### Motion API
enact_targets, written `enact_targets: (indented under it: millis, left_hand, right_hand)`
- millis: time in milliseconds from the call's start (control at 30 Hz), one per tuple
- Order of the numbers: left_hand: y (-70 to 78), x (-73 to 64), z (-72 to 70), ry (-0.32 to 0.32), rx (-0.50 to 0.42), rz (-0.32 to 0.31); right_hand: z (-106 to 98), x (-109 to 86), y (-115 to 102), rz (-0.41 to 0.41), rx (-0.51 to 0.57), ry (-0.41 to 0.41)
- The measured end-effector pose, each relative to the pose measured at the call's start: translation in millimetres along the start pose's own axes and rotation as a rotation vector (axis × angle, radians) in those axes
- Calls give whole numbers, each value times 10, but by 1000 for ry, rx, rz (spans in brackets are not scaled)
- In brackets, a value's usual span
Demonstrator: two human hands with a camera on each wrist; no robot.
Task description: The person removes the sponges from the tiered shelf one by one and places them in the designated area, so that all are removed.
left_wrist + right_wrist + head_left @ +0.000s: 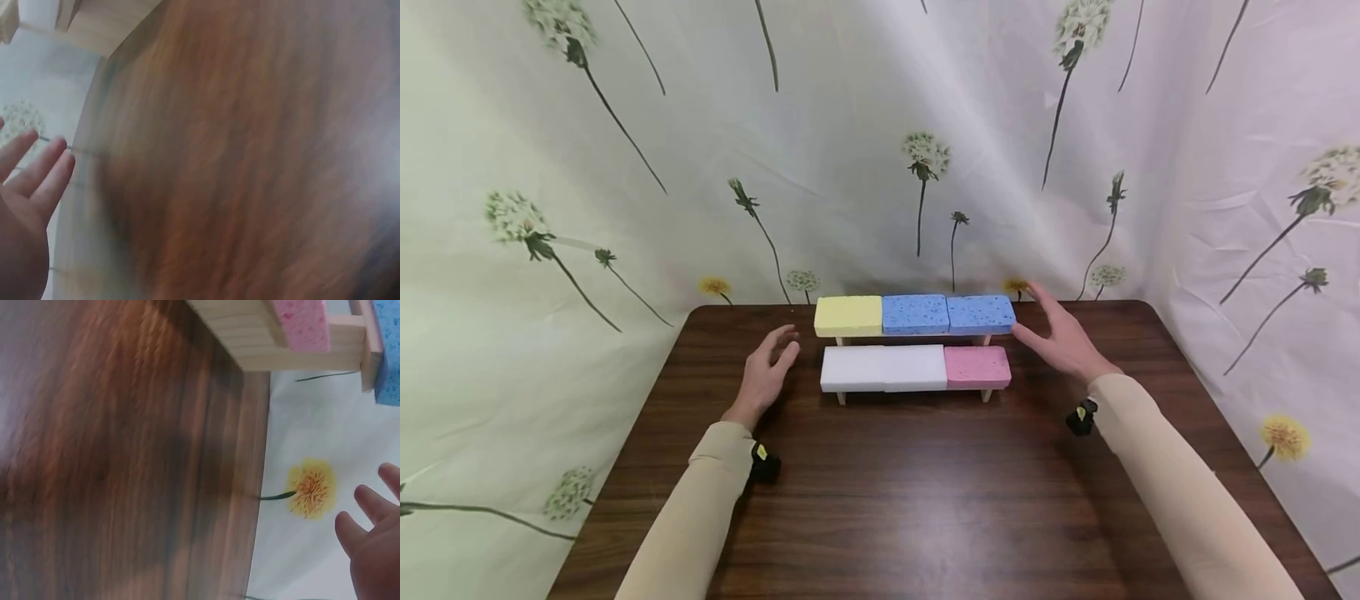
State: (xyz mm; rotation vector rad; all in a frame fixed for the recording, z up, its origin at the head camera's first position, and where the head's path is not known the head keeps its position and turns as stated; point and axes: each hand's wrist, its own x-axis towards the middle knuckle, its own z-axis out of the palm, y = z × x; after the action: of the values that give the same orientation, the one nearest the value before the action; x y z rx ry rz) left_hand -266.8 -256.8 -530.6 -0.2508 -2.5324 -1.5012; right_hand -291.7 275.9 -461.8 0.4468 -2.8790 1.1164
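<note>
A small two-tier wooden rack (306, 359) stands toward the back of the table and bears sponges in two rows. Its upper row runs from a yellow sponge (848, 317) to two blue speckled sponges, one in the middle (914, 314) and one at the right end (982, 313). On the lower step lie two white sponges (853, 368) and a pink sponge (977, 367). My left hand (766, 373) hovers left of the rack, fingers loosely bent and holding nothing. With fingers spread, my right hand (1063, 337) has its thumb tip right at the right blue sponge's end.
The dark wood-grain table (895, 500) has rounded back corners. Behind it and at both sides hangs a pale curtain (850, 167) printed with dandelions. Each wrist wears a small black camera, one on the left (765, 463) and one on the right (1082, 417).
</note>
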Motion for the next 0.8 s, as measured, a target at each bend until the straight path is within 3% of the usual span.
enact_targets:
  millis: [200, 267, 433, 667, 800]
  left_hand:
    - [-3, -63, 124, -174, -331, 14]
    - [6, -77, 146, -243, -397, 3]
    - [38, -93, 203, -354, -410, -43]
    - [38, -100, 266, -395, -444, -146]
    - [47, -101, 278, -413, -438, -161]
  right_hand:
    - [9, 45, -100, 27, 11, -59]
    - [13, 55, -132, 27, 16, -73]
    - [20, 81, -188, 4, 13, -97]
    - [42, 150, -225, -5, 25, -128]
    - [44, 179, -243, -2, 45, -146]
